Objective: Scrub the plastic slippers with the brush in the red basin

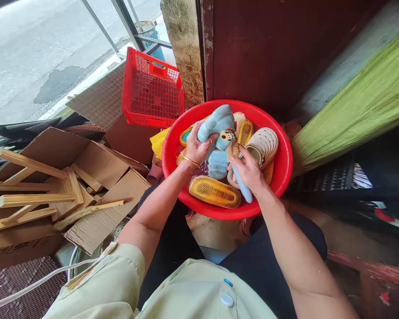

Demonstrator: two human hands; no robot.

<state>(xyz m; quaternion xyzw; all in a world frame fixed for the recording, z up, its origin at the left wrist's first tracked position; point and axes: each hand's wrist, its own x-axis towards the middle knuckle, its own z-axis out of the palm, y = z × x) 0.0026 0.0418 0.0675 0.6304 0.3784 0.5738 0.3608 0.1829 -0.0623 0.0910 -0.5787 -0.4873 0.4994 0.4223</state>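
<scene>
Over a red tub (173, 181), my left hand (201, 144) is wrapped round a light blue slipper (219, 119) with a cartoon dog face on it. In my right hand (248, 170) is a brush (242, 184) with a blue handle; its bristles touch the slipper beside the dog face. A second light blue slipper (218, 165) lies below in the tub. Near the tub's front lies a yellow-brown sole (214, 192). White clogs (264, 144) rest at the right, and another yellow-brown sole (245, 132) is behind.
A red plastic crate (153, 95) stands behind the tub at the left. Cardboard (109, 212) and an upturned wooden stool (66, 195) lie to the left. Green netting (359, 102) hangs at the right, and a dark red door (272, 53) rises behind.
</scene>
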